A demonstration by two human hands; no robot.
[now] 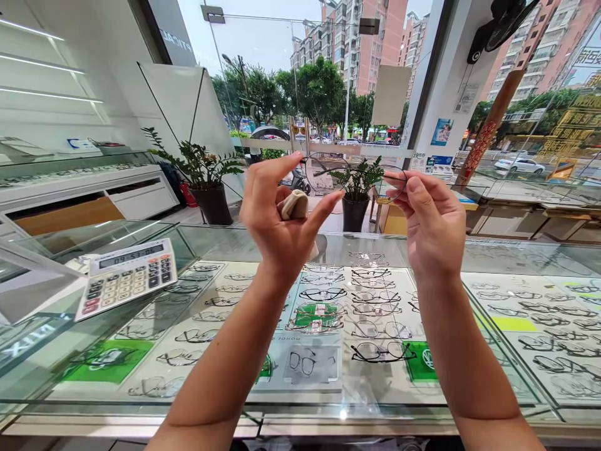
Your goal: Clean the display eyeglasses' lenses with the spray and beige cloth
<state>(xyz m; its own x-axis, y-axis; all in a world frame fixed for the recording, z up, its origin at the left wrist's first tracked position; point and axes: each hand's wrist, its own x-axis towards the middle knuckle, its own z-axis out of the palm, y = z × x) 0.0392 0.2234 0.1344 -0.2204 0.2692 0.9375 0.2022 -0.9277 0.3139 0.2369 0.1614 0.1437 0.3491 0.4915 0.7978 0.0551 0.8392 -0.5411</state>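
Round, thin dark-rimmed eyeglasses (327, 173) are held up in front of me above the glass counter. My right hand (436, 219) pinches them at the right side between thumb and fingers. My left hand (282, 216) has its curled fingers closed around a folded beige cloth (295, 205). Its index finger and thumb stretch apart; the index tip is at the left edge of the frame, and whether it touches is unclear. Below both forearms, rows of eyeglasses (382, 352) lie inside the display case (323, 410).
A calculator (129, 275) rests on the glass at the left. Green cards (110, 362) and a grey card picturing glasses (312, 365) lie in the case. Potted plants (212, 203) stand beyond the counter, before a glass door (263, 69). Wooden-sided cabinets (498, 219) are at the right.
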